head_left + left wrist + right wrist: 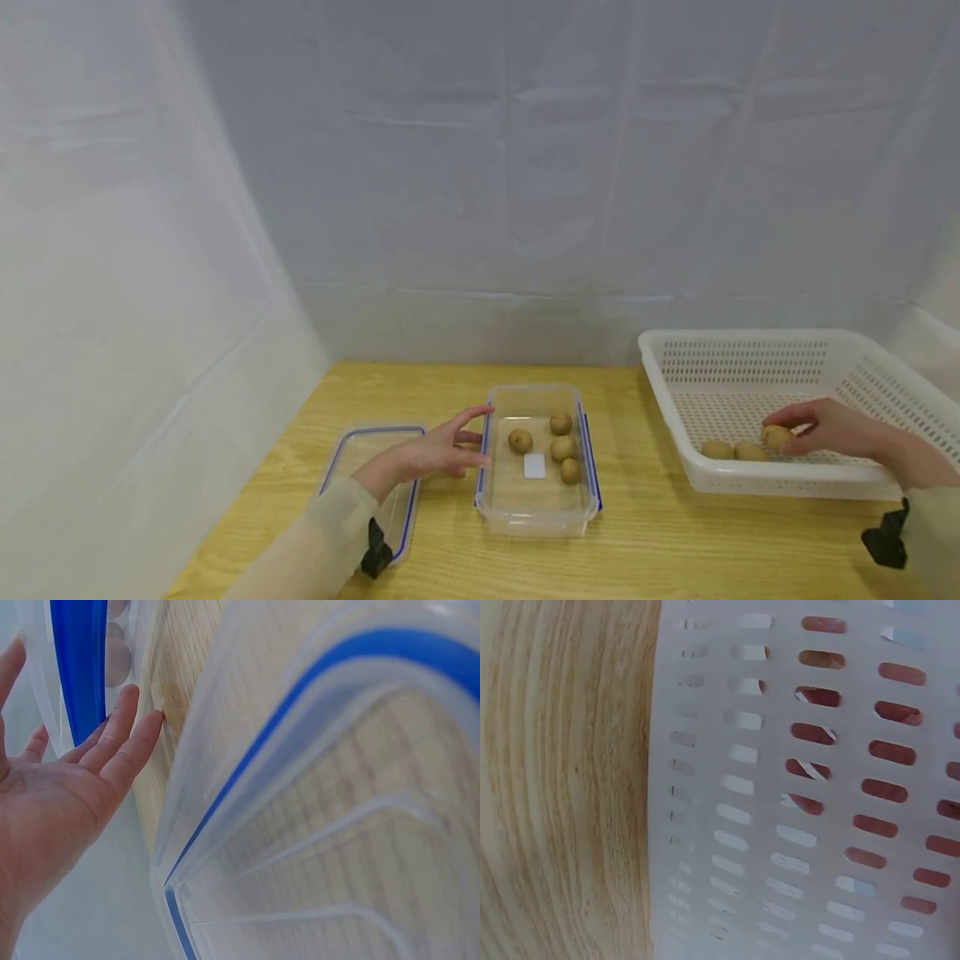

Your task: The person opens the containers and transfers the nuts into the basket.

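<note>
My right hand (843, 429) pinches a small potato (777, 437) between thumb and fingers, inside the white perforated basket (678, 433). Two more potatoes (735, 451) lie beside it, near the basket's front left corner. My left hand (431, 450) is spread at the left side of a clear lidless container (536, 525), its fingertips at or close to the rim. Several potatoes (562, 448) and a white rectangle (534, 467) are in that container. In the left wrist view the left palm (60, 802) and extended fingers show beside a blue clip (81, 667).
A clear lid (375, 442) with a blue seal lies on the wooden table (645, 550), partly under the left forearm. White sheeting (480, 208) hangs behind and along the left. In the right wrist view, the basket's slotted wall (769, 825) screens the right hand.
</note>
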`<state>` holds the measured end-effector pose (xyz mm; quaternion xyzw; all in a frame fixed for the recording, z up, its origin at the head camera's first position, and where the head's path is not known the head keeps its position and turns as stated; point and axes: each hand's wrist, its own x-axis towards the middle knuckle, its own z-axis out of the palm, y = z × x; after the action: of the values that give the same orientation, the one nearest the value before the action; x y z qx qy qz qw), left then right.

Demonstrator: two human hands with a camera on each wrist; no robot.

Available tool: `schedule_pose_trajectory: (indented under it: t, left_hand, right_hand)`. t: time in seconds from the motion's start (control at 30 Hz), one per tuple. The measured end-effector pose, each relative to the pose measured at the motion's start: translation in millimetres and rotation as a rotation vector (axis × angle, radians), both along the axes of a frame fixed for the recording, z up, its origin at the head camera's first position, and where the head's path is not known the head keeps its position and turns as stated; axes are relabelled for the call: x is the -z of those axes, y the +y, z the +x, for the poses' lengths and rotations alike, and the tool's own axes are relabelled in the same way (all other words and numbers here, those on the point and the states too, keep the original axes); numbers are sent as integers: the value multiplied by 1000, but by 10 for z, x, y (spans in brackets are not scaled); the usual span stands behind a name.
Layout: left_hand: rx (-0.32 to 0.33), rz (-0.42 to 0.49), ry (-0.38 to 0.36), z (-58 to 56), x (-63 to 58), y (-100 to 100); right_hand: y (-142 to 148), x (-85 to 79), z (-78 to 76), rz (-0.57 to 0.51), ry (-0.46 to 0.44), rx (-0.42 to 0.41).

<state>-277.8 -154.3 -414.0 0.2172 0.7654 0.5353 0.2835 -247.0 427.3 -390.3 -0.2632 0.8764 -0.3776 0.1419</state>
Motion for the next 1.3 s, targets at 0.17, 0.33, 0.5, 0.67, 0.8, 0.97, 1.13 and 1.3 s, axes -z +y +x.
schedule_pose_trajectory:
  t: [0.17, 0.33, 0.5, 0.67, 0.8, 0.97, 1.13, 1.3]
  left_hand:
    - [1, 2, -3, -3, 8, 4]
    - [-2, -4, 3, -8, 14, -3]
    - [-11, -8, -4, -1, 5, -5]
    - [-14, -7, -12, 8, -2, 0]
    - [-14, -9, -6, 2, -21, 8]
    - [-17, -19, 2, 8, -17, 6]
    - [-15, -20, 4, 5, -7, 5]
    - [-14, -19, 6, 4, -5, 11]
  right_hand:
    - [-25, 24, -8, 80, -5, 32]
    - [-82, 15, -9, 196, 20, 90]
    - [-147, -8, 1, 289, 7, 147]
    - [-120, 11, 0, 270, 26, 121]
    - [-75, 18, 3, 180, 47, 86]
    - [-68, 19, 16, 51, 74, 75]
    - [-129, -53, 29, -16, 164, 79]
    - [-308, -204, 76, 41, 254, 184]
